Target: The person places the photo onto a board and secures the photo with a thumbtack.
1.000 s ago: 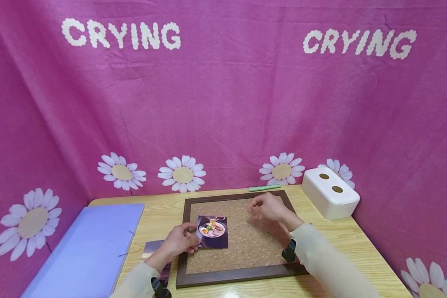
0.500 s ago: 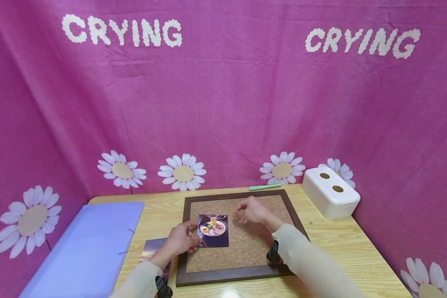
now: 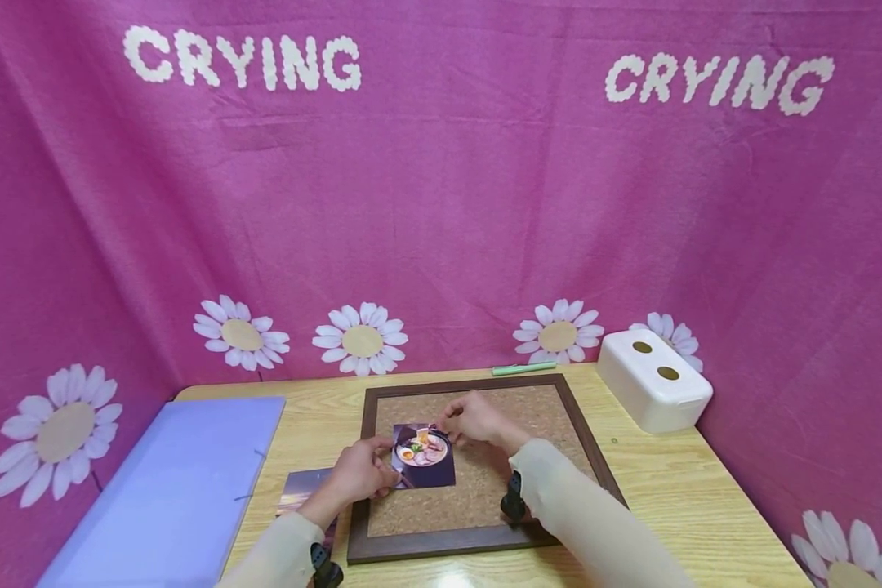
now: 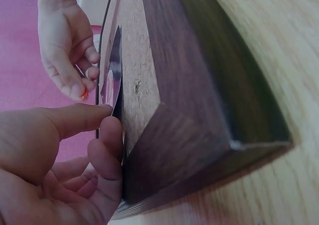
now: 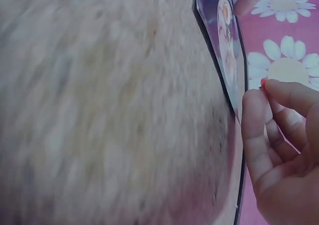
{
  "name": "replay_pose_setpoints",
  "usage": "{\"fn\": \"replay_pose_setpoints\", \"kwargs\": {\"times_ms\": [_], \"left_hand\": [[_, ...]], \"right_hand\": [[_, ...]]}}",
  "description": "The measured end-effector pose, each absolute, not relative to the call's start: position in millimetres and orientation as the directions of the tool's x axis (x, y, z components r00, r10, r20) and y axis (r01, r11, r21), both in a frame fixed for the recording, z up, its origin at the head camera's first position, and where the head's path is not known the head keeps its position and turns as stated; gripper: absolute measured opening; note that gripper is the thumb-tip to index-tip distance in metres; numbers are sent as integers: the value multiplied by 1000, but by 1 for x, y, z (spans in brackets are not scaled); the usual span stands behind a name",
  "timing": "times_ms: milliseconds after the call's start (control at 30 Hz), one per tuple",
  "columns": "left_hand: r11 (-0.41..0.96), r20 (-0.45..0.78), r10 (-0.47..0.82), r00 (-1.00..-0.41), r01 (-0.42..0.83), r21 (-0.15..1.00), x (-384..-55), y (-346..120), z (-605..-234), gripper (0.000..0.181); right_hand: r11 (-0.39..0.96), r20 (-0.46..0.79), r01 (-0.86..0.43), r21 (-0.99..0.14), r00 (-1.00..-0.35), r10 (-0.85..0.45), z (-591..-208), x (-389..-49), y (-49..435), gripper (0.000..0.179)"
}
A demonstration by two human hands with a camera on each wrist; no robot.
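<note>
A square photo of a ramen bowl (image 3: 434,475) lies over the left part of a framed corkboard (image 3: 412,518). At its lower left edge my left hand (image 3: 362,472) pinches the photo between thumb and finger. My right hand (image 3: 478,420) is at the photo's upper right corner. Between its thumb and forefinger it pinches a small push pin with a red head (image 5: 263,82). The left wrist view shows the photo (image 4: 115,68) nearly edge-on, its edge between the left thumb and finger.
A blue folder (image 3: 169,482) lies on the left of the wooden table. Partly under the left forearm is a second photo (image 3: 299,487). A green pen (image 3: 523,369) lies behind the board, and a white box with two round holes (image 3: 654,392) stands at back right.
My right hand has moved left across the corkboard to the photo's upper right corner. The left hand stays at the photo's left edge; the photo has shifted slightly right.
</note>
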State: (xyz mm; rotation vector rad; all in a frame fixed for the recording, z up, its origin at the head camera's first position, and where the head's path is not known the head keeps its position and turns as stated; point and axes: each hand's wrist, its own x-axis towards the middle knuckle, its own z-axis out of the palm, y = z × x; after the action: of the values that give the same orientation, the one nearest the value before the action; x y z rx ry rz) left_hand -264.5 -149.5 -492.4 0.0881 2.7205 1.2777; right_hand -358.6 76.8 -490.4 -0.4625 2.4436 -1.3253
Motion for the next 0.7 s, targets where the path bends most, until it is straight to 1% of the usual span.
{"fn": "replay_pose_setpoints", "kwargs": {"times_ms": [100, 533, 700], "left_hand": [[631, -97, 111, -989, -5, 776, -264, -149, -492, 60], [675, -80, 114, -990, 18, 737, -264, -149, -492, 60], [673, -64, 123, -990, 36, 739, -264, -150, -493, 60]], "right_hand": [[522, -140, -116, -845, -894, -425, -493, -360, 70, 10], [592, -72, -186, -784, -921, -384, -501, -364, 49, 11], [631, -89, -171, -757, -929, -359, -499, -363, 46, 9]]}}
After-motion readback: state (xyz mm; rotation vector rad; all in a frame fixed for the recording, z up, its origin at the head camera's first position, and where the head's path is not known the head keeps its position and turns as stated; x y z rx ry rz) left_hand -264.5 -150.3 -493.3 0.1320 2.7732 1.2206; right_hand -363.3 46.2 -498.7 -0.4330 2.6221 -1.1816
